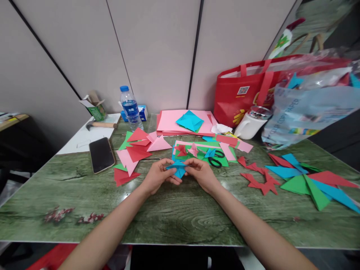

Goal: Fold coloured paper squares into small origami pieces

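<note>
A small piece of folded blue paper [179,169] is held between my two hands over the middle of the table. My left hand [161,176] pinches its left side, thumb on top and fingers beneath. On its right corner, my right hand [201,173] closes with thumb and fingertips. Just behind are small folded shapes, among them a pink one [192,150] and a red one [181,150], lying on green paper [222,162]. Black-handled scissors [215,162] lie there too, their blades hidden. Red and pink folded triangles [137,153] spread to the left of my hands.
A phone [101,155], hammer [101,125] and water bottle [131,108] are at left. Pink sheets [168,122] carry a blue folded piece [189,121]. A white mug [250,123], red bag [230,93] and plastic bag [303,112] stand right. Folded paper [305,183] lies at right.
</note>
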Demonstrator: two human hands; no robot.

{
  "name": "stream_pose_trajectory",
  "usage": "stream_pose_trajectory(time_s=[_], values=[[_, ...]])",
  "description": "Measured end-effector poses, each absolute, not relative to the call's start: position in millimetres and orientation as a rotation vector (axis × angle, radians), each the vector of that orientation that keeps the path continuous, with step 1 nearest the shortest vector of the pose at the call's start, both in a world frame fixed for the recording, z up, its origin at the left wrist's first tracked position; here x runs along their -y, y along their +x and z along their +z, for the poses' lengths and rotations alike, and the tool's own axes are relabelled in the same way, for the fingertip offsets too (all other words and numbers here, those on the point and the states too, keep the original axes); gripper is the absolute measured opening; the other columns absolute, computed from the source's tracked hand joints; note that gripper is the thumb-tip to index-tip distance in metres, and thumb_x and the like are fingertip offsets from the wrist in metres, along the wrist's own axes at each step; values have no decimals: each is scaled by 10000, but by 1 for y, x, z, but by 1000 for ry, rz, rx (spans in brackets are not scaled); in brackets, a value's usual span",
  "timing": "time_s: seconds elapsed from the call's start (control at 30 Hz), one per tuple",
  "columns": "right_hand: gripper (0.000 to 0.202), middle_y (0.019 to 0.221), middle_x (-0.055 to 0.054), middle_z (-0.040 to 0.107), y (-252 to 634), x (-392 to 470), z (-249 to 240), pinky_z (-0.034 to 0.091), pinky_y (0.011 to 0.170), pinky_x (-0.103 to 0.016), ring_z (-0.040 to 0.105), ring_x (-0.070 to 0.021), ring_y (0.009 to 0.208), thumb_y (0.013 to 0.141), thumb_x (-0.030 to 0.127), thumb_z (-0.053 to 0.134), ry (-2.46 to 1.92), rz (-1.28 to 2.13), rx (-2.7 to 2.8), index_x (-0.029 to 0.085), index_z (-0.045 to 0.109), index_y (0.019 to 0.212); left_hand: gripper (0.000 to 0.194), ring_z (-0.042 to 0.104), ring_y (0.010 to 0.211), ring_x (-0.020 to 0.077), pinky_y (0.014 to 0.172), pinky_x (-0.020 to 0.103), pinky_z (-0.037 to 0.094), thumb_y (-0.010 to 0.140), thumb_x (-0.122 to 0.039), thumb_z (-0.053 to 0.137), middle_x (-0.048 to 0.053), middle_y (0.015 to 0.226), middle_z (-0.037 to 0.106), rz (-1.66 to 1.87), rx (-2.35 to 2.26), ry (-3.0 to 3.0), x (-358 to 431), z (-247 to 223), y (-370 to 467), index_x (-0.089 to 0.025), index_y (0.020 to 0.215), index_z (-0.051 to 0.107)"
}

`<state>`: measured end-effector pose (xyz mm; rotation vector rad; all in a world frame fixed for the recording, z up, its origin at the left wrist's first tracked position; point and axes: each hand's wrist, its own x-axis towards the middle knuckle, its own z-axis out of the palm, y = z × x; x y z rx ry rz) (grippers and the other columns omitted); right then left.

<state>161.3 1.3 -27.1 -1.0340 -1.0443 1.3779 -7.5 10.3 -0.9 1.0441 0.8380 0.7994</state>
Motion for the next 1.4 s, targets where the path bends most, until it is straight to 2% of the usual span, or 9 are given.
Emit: stream_pose_trajectory(time_s=[0.13,0.43,0.57,0.73,0.83,0.93,1.13,1.3,1.4], values=[[142,625,42,591,161,-2,-28,446,547,-232,543,-91,515,598,258,701,-1021,1371,1014,181,630,693,385,689,629,207,621,303,561,638,-224,730,64,643,703,777,-815,1026,-10,1,-9,-125,920,487],[67,619,18,607,162,-3,-23,486,542,-245,557,-92,498,607,223,638,-976,1550,841,159,628,625,356,690,701,231,705,378,562,627,-230,735,87,722,711,795,-855,1091,-10,-5,-7,-85,903,564],[163,652,-11,622,162,-2,-23,489,536,-256,563,-111,536,663,310,625,-1001,1504,874,147,631,653,364,688,703,224,735,396,555,619,-236,738,93,717,715,777,-875,1132,-9,-6,-8,-76,916,600],[251,626,7,607,161,-1,-26,460,487,-218,526,-104,545,625,391,696,-1106,1335,1021,159,643,706,343,679,762,233,715,374,557,665,-289,703,113,818,709,744,-856,1207,-8,-2,-7,-80,927,630],[268,649,2,611,161,-1,-26,460,486,-224,529,-111,564,637,416,683,-1114,1287,1081,164,648,723,348,682,740,230,664,361,561,758,-358,608,102,816,699,786,-859,1132,-10,-1,-7,-101,991,589],[252,649,6,608,161,-1,-25,454,483,-229,520,-105,542,665,408,663,-1112,1233,1172,166,645,735,380,686,722,226,659,354,559,766,-356,604,113,820,702,735,-865,1105,-12,-4,-8,-107,1049,562],[197,703,-11,624,159,2,-23,467,518,-245,537,-118,568,721,368,619,-1107,1115,1326,182,637,785,334,687,728,216,700,343,551,725,-312,656,129,863,708,666,-852,1102,-10,-9,-7,-87,968,609],[264,764,-22,631,160,3,-25,490,614,-271,574,-151,693,650,328,703,-1054,1141,1325,194,630,866,290,687,666,219,672,370,554,702,-317,673,105,721,711,719,-898,1086,-8,-6,-4,-86,859,595],[304,743,-16,630,161,2,-25,497,643,-289,587,-155,686,635,337,714,-1046,1163,1259,192,620,885,301,687,729,229,741,392,541,677,-288,700,112,758,714,726,-856,1038,-7,-5,-4,-86,872,592]])
